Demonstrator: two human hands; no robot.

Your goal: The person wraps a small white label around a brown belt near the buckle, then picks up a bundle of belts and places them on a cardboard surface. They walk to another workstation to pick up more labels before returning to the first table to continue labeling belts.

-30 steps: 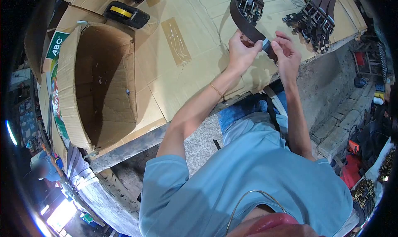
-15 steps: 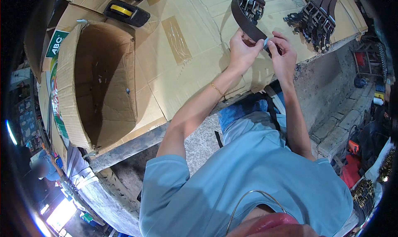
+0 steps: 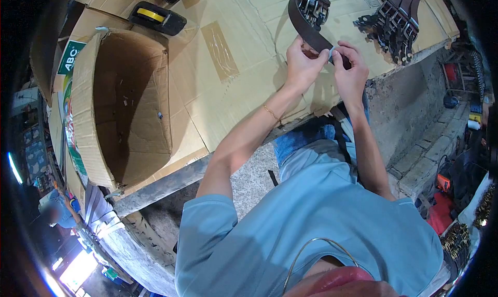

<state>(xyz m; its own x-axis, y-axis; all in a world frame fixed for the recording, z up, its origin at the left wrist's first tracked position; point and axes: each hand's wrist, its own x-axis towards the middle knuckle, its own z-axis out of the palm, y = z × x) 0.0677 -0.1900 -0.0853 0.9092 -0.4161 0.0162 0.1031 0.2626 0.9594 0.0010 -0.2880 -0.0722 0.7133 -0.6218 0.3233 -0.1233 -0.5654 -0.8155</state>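
Note:
A dark brown belt (image 3: 297,17) curves down from a bundle of belts with metal buckles (image 3: 317,11) at the table's far side. My left hand (image 3: 303,66) is closed on the belt near its lower end, thumb along the strap. Close beside it, my right hand (image 3: 351,71) pinches at that same end with thumb and fingers. A small pale-blue piece (image 3: 331,52), perhaps a tag or sticker, shows between the fingertips of both hands. What lies under the fingers is hidden.
A second bundle of buckled belts (image 3: 397,27) lies to the right. An open cardboard box (image 3: 132,99) stands at left, near a black tape dispenser (image 3: 158,17) with yellow tape. Cardboard (image 3: 218,105) covers the table. A person (image 3: 62,208) is at far left.
My right hand has shifted slightly left, closer to my left hand at the belt's end. Less of the pale-blue piece shows. The left hand has barely moved.

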